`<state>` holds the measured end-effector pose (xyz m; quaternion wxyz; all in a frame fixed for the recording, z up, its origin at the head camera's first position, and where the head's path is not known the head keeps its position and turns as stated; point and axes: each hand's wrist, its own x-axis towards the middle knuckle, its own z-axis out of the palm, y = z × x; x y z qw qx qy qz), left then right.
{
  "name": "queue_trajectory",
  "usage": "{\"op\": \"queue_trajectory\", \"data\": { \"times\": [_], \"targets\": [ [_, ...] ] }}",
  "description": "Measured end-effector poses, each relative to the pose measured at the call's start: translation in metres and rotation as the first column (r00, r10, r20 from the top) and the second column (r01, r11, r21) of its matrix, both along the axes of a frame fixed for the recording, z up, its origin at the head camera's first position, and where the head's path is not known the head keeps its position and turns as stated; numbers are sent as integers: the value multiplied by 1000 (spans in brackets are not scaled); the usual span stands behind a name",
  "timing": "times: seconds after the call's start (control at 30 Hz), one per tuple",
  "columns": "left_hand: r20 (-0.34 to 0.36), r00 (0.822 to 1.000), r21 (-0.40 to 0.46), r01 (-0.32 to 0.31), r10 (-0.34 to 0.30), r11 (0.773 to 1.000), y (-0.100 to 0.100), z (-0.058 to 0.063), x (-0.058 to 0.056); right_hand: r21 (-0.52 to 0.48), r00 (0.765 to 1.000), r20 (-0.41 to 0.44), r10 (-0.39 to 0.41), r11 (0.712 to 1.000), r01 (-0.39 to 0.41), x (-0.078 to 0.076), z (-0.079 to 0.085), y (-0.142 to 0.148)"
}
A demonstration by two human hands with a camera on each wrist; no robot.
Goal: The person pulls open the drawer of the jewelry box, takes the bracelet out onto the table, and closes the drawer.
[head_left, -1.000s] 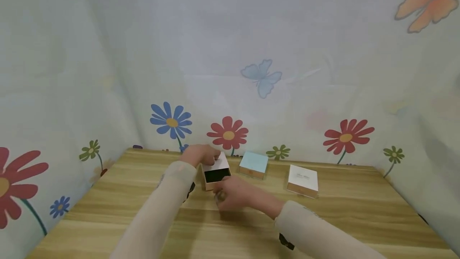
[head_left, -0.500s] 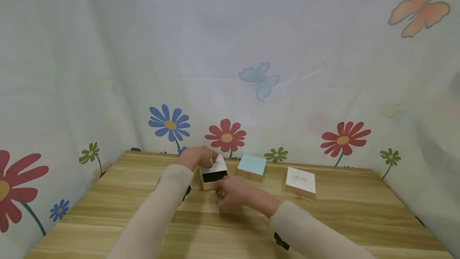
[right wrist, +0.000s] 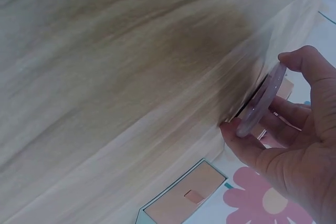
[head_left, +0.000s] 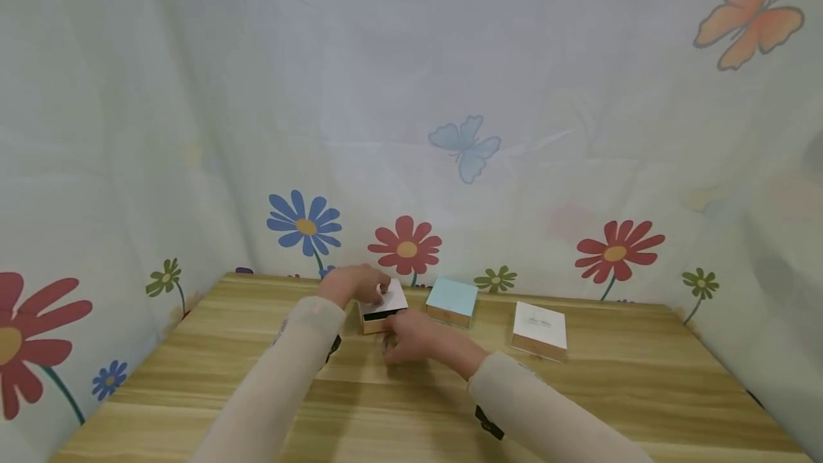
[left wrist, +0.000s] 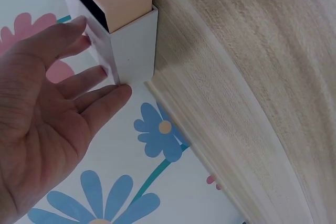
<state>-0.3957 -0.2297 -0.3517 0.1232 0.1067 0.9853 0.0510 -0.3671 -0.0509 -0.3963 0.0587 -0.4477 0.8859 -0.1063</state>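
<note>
Fingers of the right hand (head_left: 414,338) grip a pale bangle (right wrist: 266,103) by the front of a part-open drawer (left wrist: 128,1). Left hand (left wrist: 50,103) loosely spread, fingertips touching the white box (head_left: 395,298) that houses it. Box sits near the table's (head_left: 270,349) back edge, blue box (head_left: 453,296) just beside, printed box (head_left: 540,324) farther right.

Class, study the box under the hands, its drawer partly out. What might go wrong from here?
1. The right hand holds the round piece by its edge, so it might slip and drop.
2. That hand lies close to the drawer, whose gap is narrow, so a fingertip might get pinched.
3. The box stands near the table's back edge; a push might shift it if the left hand doesn't steady it.
</note>
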Motion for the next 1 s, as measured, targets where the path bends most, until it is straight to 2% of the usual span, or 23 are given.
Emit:
{"op": "queue_trajectory", "data": {
  "times": [0.4,0.67,1.0],
  "targets": [
    [-17,999,-3,-28,28,1000,1,3,0,-35,999,0,-34,999,34,-9,1,-9],
    [16,996,67,-84,83,994,2,4,-1,-36,996,41,-74,996,76,-11,3,-13],
    [28,995,66,-99,98,993,1,-2,-3,-22,998,24,-52,998,52,-9,-1,-11]
  ]
}}
